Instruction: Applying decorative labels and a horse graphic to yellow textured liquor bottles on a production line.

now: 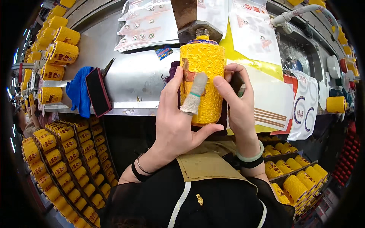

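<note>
Between my two hands is a yellow bottle (pixel 209 72) with a raised scroll pattern, a brown figure on its side and a blue patterned shoulder. Its clear glass neck points away from me, against a metal block (pixel 186 19). My left hand (pixel 173 121) holds the bottle's left side, its thumb near the base. A grey cloth finger sleeve (pixel 193 97) with a green band covers one of its fingers and presses on the surface. From the right, my right hand (pixel 241 106) grips the bottle, thumb on the pattern and fingers curled around the edge.
A dark phone (pixel 98 92) leans by a blue cloth (pixel 79 90) at left. Label sheets (pixel 148 26) lie behind; more printed sheets (pixel 302 110) lie at right, near a sink (pixel 304 49) with a faucet (pixel 282 19). Yellow bottles fill racks (pixel 72 159) below and line the left edge.
</note>
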Demonstrator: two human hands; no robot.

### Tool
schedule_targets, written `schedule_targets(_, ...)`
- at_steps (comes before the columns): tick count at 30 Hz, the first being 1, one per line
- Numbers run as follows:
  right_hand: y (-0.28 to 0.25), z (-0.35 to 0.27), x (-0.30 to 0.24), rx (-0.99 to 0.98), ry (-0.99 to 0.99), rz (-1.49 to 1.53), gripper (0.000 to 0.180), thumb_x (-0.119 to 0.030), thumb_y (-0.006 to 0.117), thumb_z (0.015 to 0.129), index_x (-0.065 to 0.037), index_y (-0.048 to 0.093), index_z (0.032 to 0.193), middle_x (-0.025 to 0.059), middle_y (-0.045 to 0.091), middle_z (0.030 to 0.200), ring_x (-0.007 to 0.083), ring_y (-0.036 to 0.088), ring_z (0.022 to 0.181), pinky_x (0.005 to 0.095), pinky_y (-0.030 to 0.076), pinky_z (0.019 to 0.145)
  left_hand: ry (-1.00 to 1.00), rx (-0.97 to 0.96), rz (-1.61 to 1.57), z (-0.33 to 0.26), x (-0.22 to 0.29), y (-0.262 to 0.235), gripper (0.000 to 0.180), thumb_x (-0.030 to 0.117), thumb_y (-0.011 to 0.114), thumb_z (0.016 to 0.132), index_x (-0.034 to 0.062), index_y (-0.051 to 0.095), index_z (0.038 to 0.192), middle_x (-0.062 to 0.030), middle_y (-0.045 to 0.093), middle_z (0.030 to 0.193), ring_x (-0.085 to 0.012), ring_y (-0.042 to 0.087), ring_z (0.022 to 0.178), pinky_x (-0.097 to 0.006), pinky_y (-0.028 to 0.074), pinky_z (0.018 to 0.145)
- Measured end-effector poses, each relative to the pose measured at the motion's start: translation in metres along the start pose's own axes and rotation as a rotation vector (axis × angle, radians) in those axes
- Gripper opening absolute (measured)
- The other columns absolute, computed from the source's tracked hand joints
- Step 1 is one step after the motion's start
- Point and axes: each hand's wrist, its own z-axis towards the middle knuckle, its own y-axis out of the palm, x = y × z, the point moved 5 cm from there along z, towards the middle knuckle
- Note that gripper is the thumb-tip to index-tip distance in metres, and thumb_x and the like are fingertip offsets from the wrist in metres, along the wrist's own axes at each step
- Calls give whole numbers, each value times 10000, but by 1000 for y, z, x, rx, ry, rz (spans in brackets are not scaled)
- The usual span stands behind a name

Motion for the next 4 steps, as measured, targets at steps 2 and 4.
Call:
schedule_targets(2,-5,-1,-2,9,53,51,348,-122,754,946,-48,536,1207,-40,462,946,49,438,850,196,385,760,11,-41,74,4,7,1,864,543,836,761,50,590,1426,-353,341,1510,-510,469,1308,-529,435,1078)
schedule_targets(4,-7,-3,2,5,82,127,318,-176,713,987,-49,541,1223,-27,489,988,46,456,890,194,390,797,5,-56,85,6,10,1,827,552,838,739,102,632,1401,-364,323,1500,-517,461,1295,-540,432,1077)
